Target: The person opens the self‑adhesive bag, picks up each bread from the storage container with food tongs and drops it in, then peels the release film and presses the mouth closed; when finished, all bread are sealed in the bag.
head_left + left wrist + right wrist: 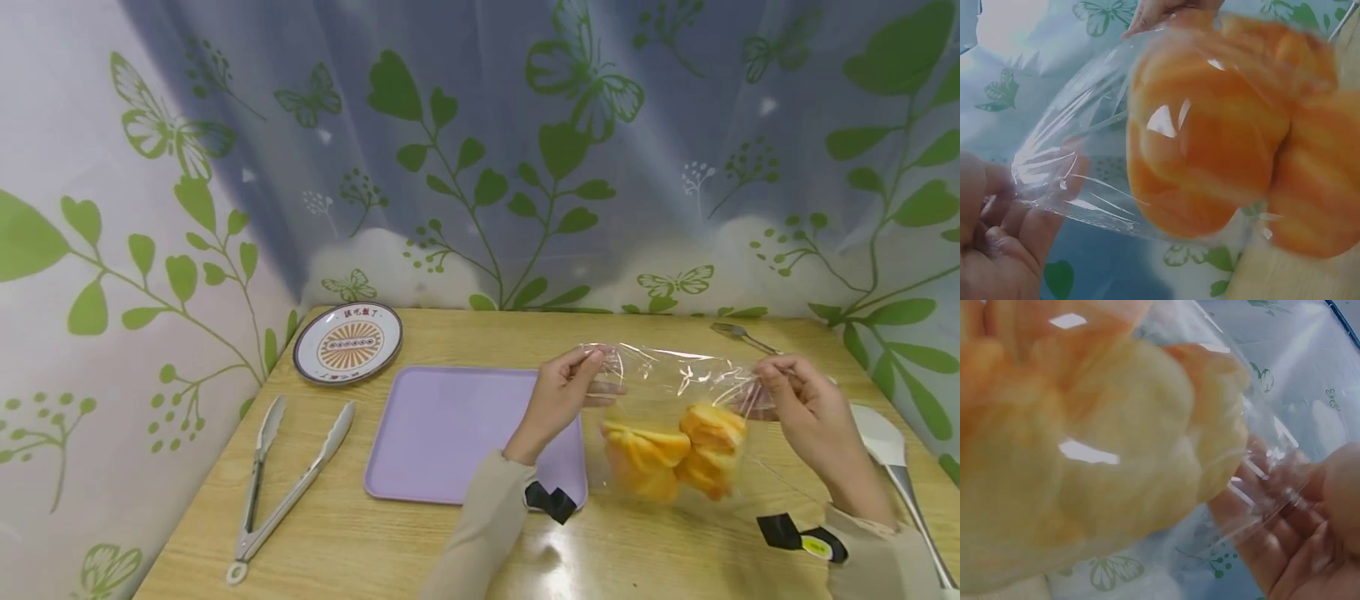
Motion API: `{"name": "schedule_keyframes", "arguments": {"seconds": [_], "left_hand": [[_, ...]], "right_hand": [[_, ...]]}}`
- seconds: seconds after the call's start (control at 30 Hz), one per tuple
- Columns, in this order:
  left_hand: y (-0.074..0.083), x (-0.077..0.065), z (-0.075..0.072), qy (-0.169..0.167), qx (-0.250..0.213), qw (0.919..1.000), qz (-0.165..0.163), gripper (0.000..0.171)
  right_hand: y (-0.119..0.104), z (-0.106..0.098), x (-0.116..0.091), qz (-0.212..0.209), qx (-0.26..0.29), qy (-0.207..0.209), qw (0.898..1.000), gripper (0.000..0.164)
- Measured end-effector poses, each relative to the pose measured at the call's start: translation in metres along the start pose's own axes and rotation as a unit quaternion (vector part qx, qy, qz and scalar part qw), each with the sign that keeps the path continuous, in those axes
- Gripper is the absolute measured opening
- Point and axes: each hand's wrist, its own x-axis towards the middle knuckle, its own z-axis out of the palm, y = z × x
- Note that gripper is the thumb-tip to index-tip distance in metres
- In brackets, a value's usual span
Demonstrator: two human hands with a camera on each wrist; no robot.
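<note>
A clear plastic bag (660, 375) hangs stretched between both hands above the right part of the table. Inside its lower part lie two golden-brown bread pieces, a left bread (647, 460) and a right bread (712, 446), touching each other. My left hand (558, 398) pinches the bag's upper left corner between thumb and fingers. The upper right corner is pinched by my right hand (813, 417). In the left wrist view the bread (1210, 137) shows through the film beside the left hand (1007, 231). The right wrist view shows pale bread (1129, 437) near the right hand (1297, 531).
A lilac tray (465, 433) lies left of the bag, partly behind the left forearm. Further left are a patterned plate (349, 343) and spread metal tongs (288, 496). A fork (742, 335) lies at the back right, and a white-headed spatula (881, 437) at the right edge.
</note>
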Motion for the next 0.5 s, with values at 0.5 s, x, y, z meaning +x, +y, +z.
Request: {"name": "schedule_keyframes", "arguments": {"seconds": [0.5], "left_hand": [[-0.075,0.011,-0.005,0.017,0.028,0.9864,-0.161,0.034]], "right_hand": [[0.071,0.020,0.002,0.273,0.028,-0.203,0.940,0.049]]}}
